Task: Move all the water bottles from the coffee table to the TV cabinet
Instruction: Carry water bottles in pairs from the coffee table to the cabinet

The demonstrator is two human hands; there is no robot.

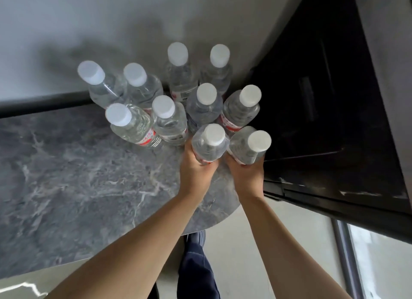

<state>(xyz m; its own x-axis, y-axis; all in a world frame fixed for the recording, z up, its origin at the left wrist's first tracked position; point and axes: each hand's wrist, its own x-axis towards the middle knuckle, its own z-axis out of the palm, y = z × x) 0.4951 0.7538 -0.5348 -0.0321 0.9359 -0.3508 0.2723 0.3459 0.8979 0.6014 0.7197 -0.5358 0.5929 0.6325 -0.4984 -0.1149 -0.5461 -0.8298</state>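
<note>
Ten water bottles [169,120] crowding marble cabinet top [66,176], left hand [196,167] grasping one, right hand [246,171] another

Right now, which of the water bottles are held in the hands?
The two nearest ones: the left hand grips one bottle, the right hand grips the bottle beside it. The other eight stand untouched on the marble top.

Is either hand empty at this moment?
No: the left hand grips one water bottle and the right hand grips another beside it.
</note>
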